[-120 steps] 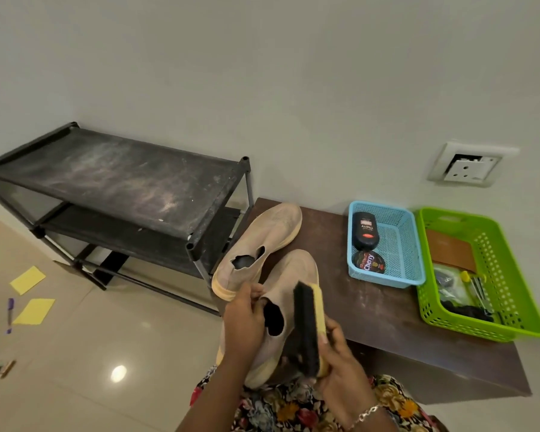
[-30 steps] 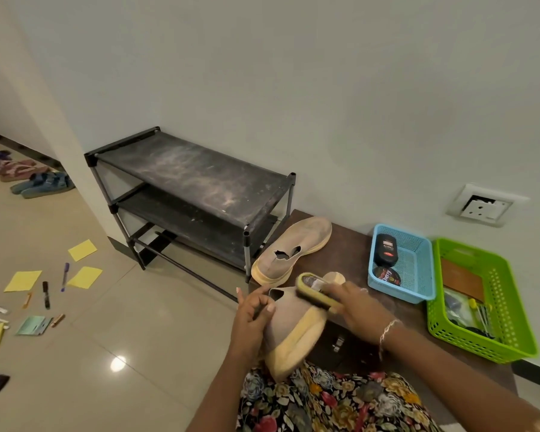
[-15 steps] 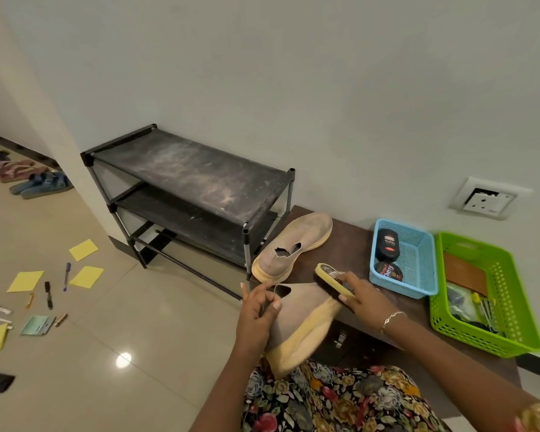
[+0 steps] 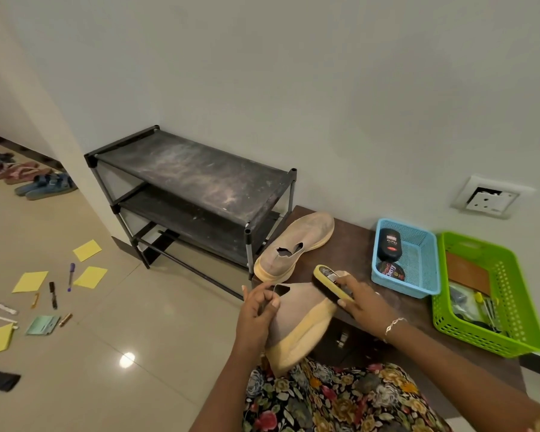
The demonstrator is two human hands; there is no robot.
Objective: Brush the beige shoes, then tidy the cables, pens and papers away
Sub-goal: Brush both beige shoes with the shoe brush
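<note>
The fingers of the left hand (image 4: 258,310) pinch the collar edge of the beige shoe being brushed (image 4: 296,322), thumb and forefinger closed on the rim just beside its dark opening, while the right hand (image 4: 360,302) wraps shut around a yellow-backed brush (image 4: 331,283), bristles down against the upper near the toe end. This shoe lies tilted on its side, its pale sole turned toward the person, heel down at the floral-print lap (image 4: 325,400), toe up toward the dark wooden bench (image 4: 353,247). Its long axis runs from the lap up and away to the right, and the brush lies roughly crosswise to that axis near its far end, so a stroke would, I judge, draw back along the upper toward the left hand, which steadies the collar end. The right hand is the nearer one to the toe; the left is the nearer to the opening. The second beige shoe (image 4: 295,246) rests upright on the bench just beyond, toe pointing toward the wall, apart from both hands and closer to the right one. The later tidying looks untouched: yellow papers (image 4: 89,277) and pens (image 4: 71,275) lie scattered on the tiled floor well to the left, while a blue basket (image 4: 418,285) and a green basket (image 4: 512,307) sit at the bench's right end.
</note>
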